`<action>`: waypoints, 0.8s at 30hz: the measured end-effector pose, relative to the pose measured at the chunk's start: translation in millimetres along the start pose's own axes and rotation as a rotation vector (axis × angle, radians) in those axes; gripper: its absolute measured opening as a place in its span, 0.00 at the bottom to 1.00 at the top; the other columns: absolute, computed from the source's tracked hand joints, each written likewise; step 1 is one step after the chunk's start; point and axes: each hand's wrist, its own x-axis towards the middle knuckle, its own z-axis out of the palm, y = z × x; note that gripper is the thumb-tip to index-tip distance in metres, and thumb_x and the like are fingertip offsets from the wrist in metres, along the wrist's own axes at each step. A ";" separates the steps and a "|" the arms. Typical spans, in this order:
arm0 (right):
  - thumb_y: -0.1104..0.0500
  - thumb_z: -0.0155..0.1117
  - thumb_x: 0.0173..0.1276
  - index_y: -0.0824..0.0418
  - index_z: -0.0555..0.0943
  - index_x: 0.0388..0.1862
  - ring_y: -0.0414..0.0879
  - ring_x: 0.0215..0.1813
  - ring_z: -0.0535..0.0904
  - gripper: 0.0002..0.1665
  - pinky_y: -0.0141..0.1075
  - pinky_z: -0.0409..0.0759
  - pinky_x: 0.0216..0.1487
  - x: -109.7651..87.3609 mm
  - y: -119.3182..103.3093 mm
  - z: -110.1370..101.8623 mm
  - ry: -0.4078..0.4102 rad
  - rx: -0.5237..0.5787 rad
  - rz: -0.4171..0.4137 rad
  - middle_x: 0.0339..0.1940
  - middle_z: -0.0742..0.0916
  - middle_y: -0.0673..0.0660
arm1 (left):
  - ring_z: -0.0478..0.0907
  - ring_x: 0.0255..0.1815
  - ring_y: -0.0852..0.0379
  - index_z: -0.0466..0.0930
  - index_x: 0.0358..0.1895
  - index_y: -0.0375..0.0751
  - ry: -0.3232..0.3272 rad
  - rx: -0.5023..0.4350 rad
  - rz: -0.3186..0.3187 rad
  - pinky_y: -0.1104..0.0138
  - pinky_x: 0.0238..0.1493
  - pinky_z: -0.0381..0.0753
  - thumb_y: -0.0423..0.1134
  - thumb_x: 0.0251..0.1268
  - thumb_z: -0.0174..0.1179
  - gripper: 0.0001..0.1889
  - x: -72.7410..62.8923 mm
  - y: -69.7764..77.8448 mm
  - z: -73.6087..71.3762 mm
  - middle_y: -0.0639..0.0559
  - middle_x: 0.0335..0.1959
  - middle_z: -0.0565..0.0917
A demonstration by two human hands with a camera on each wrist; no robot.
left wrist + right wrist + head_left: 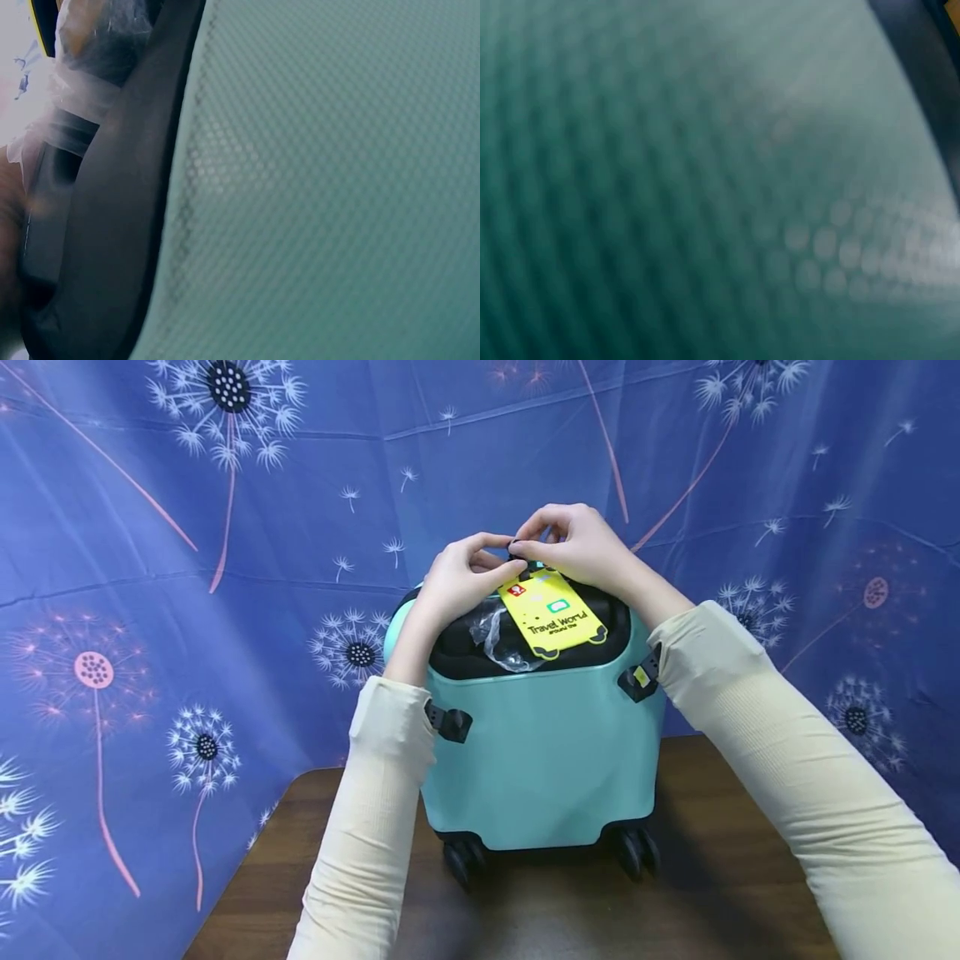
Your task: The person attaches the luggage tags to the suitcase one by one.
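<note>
A small turquoise suitcase (540, 743) with a black top panel (457, 647) stands upright on its wheels. On its top lies a yellow luggage tag (555, 610) printed "Travel World". My left hand (467, 575) and right hand (576, 545) meet above it, fingertips pinching the tag's black strap (516, 550); the fingers partly hide the strap and whatever it loops around. Clear plastic wrap (497, 639) lies crumpled beside the tag. The left wrist view shows the textured shell (322, 165) and black edge close up. Only blurred shell (667, 180) fills most of the right wrist view.
The suitcase rests on a dark brown wooden table (555, 918). Close behind hangs a blue cloth (480, 468) with dandelion prints, also running along the left side. Black wheels (633, 852) show under the suitcase's front corners.
</note>
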 end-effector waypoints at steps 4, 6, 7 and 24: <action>0.48 0.62 0.66 0.58 0.84 0.43 0.42 0.31 0.71 0.16 0.32 0.67 0.35 -4.3 1.9 1.9 0.030 0.023 -0.009 0.38 0.80 0.47 | 0.79 0.50 0.63 0.73 0.62 0.54 -0.026 0.015 -0.024 0.67 0.53 0.76 0.56 0.61 0.59 0.26 -0.9 0.6 0.2 0.55 0.50 0.83; 0.49 0.62 0.66 0.59 0.84 0.43 0.42 0.31 0.71 0.16 0.32 0.66 0.34 -5.8 1.8 1.8 0.035 0.047 0.000 0.37 0.80 0.47 | 0.79 0.50 0.63 0.72 0.62 0.54 -0.039 0.015 -0.029 0.67 0.53 0.76 0.56 0.62 0.59 0.26 -1.4 1.1 -0.4 0.55 0.51 0.83; 0.49 0.62 0.66 0.59 0.84 0.43 0.42 0.30 0.71 0.16 0.31 0.66 0.34 -6.2 1.6 1.7 0.039 0.059 0.003 0.36 0.80 0.46 | 0.79 0.50 0.63 0.72 0.62 0.54 -0.041 0.016 -0.031 0.66 0.54 0.75 0.56 0.61 0.59 0.26 -1.5 1.3 -0.9 0.55 0.51 0.83; 0.54 0.64 0.65 0.61 0.85 0.43 0.43 0.33 0.79 0.13 0.30 0.74 0.36 -6.2 2.9 1.6 0.115 0.162 0.007 0.34 0.85 0.47 | 0.79 0.51 0.64 0.72 0.62 0.56 -0.060 0.041 -0.039 0.63 0.59 0.71 0.56 0.63 0.57 0.25 0.5 2.4 -1.4 0.57 0.50 0.84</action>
